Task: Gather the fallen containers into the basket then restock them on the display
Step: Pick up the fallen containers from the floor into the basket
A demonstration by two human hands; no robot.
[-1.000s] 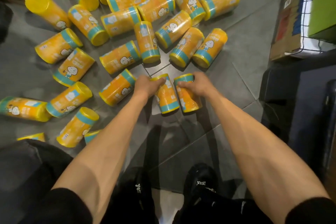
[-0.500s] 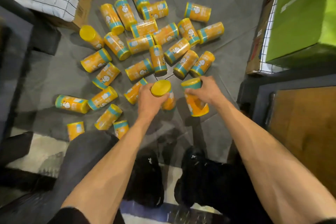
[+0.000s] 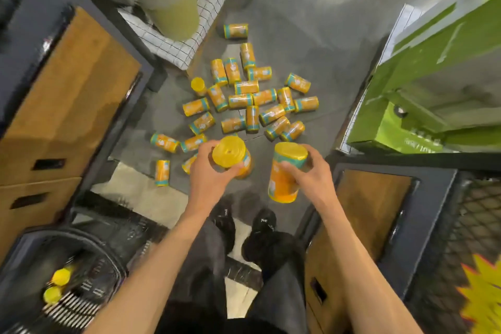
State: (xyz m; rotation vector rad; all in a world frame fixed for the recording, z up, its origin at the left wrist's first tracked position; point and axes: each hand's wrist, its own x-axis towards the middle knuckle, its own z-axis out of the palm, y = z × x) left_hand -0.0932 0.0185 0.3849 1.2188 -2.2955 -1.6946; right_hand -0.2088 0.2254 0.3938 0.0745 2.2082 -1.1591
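My left hand [image 3: 207, 171] grips an orange container with a yellow lid [image 3: 231, 153], held upright above the floor. My right hand [image 3: 311, 175] grips a second orange container [image 3: 283, 182] near its teal band, tilted slightly. Several more orange containers [image 3: 252, 106] lie scattered on the grey floor ahead of both hands. A black basket [image 3: 89, 268] sits at the lower left, with two yellow-lidded containers [image 3: 58, 285] inside it.
Wood-fronted dark cabinets stand at the left [image 3: 67, 106] and right [image 3: 368, 214]. A green display unit [image 3: 439, 84] rises at the upper right. A wire-grid rack [image 3: 184, 35] with pale green cylinders stands at the upper left. My black shoes [image 3: 244, 228] are below the hands.
Both hands lifted a container each off the floor, and the view rose far above the pile. The basket has come into view at the lower left.
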